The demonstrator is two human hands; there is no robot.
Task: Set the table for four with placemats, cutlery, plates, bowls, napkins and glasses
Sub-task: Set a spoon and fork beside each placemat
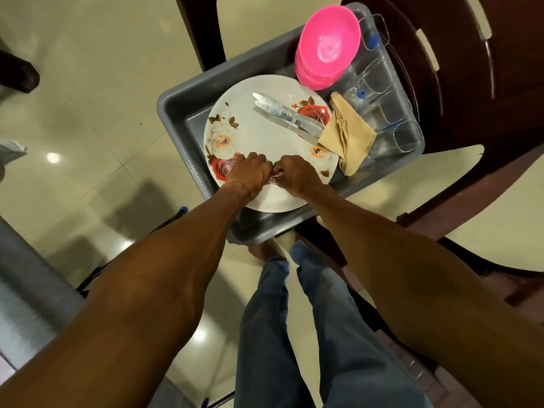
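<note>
**Both hands meet over cutlery on the plate**

From my remote seat I look down on a grey tub (176,107) resting on a chair beside a dark wooden desk (459,83). A white rose-patterned plate (265,136) lies in the tub, and both hands sit at its near edge. The left hand (250,172) and right hand (294,172) are knuckle to knuckle, their fingers curled around a small bunch of metal cutlery (274,178) between them; only a glint of it shows, so I cannot tell whether it is forks or spoons. Three knives (282,114) lie side by side across the far part of the plate, their handles reaching under folded tan napkins (348,136) at its right rim. Stacked pink bowls (328,45) stand at the tub's far end. Clear glasses (379,92) line the tub's right side. My jeans (294,334) and cream floor tiles (88,83) fill the lower view.
</note>
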